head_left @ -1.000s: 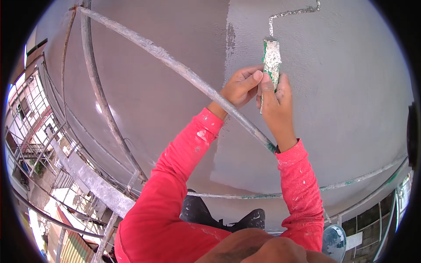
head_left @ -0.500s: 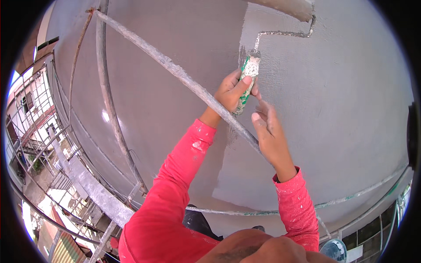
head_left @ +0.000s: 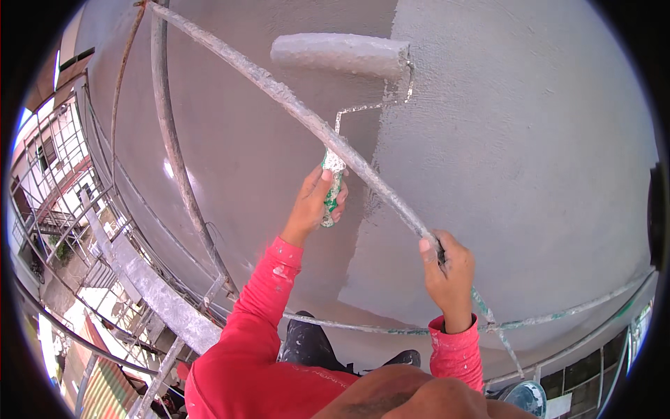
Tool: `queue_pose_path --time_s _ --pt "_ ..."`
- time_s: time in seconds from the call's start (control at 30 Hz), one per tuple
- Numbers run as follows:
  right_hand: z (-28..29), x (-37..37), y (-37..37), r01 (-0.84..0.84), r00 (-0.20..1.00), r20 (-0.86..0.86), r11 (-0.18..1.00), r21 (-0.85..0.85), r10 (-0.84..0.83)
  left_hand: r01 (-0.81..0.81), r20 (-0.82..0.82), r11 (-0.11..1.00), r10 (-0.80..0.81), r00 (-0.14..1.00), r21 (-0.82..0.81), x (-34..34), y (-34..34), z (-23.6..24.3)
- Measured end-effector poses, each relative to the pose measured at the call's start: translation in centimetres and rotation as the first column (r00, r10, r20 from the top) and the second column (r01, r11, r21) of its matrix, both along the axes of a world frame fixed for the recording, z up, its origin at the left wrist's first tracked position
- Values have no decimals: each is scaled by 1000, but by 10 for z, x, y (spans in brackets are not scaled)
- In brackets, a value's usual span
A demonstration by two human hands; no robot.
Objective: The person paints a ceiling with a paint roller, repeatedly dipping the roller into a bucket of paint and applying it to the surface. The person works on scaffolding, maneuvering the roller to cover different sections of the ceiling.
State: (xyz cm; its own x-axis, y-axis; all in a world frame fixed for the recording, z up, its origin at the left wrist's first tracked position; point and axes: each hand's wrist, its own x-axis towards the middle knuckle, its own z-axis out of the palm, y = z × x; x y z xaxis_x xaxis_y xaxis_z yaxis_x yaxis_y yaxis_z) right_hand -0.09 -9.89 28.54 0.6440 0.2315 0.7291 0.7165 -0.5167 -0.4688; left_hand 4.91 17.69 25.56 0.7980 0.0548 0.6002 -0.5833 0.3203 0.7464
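Note:
My left hand (head_left: 314, 202) is closed round the paint-spattered green handle (head_left: 331, 195) of a paint roller, below the diagonal scaffold pole (head_left: 279, 91), which crosses in front of the roller's wire frame. The grey-coated roller sleeve (head_left: 338, 54) lies horizontally near the top, against or close to the wall (head_left: 516, 153). The wall shows a lighter, textured grey area at the right and a darker one at the left. My right hand (head_left: 447, 272) grips the lower part of the diagonal pole.
An upright pole (head_left: 174, 153) and lower rails (head_left: 572, 307) stand before the wall. A pale plank (head_left: 160, 297) runs down the left, with more scaffolding, a building (head_left: 45, 153) and corrugated sheets beyond. A round container (head_left: 523, 398) is at the bottom right.
My right hand has let go of the roller handle and taken hold of the pole. My left hand has moved the roller down and leftward, bringing its sleeve fully into view.

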Motion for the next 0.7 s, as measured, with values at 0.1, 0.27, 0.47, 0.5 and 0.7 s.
queue_pose_path --time_s 0.1,0.27,0.47,0.5,0.7 --pt "-2 1 -1 8 1000 18 1000 -18 -8 -7 -64 999 5 998 -36 -4 7 -10" --pt "-2 2 -3 16 999 39 1000 -21 -16 -5 -109 999 1 994 -39 9 15 6" --pt "2 -1 3 28 999 -18 1000 -5 -28 5 -52 1000 -4 999 22 22 32 57" --pt "3 -1 3 34 999 -23 999 -7 -34 -2 -51 1000 3 999 21 23 30 68" --pt "4 -1 0 50 998 -38 999 -13 -51 1 -16 1000 0 1000 19 29 32 138"
